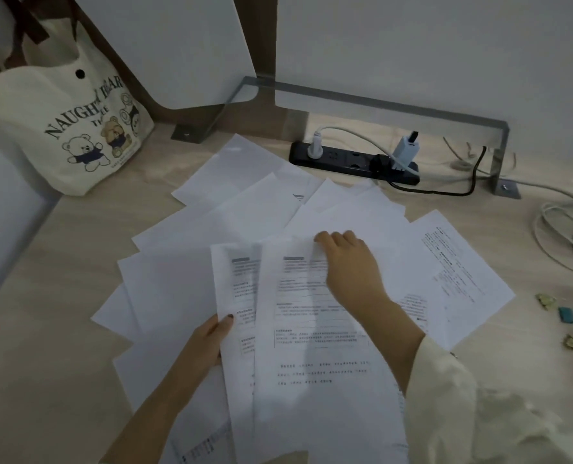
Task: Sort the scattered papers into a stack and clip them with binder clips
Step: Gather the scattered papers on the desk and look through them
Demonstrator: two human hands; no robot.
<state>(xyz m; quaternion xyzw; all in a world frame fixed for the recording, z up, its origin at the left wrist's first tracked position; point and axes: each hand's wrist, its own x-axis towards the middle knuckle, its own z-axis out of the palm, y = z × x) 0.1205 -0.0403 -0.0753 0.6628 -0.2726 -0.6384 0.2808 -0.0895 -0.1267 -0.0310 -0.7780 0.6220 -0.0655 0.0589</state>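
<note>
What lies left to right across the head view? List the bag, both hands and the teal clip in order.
Tote bag → left hand, gripping the printed sheets → right hand, curled on their top edge → teal binder clip.

Printed in dark capitals across the cream tote bag (60, 122), far left of the power strip (352, 162): "NAUGH…" and "…EAR", broken mid-way by a fold. Smaller line beneath, unreadable. On the printed sheets (312, 329) in front of the power strip, only blurred, illegible lines.

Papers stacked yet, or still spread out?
Spread: papers fan across the desk. Only two printed sheets are gathered, held by the left hand and right hand.
</note>
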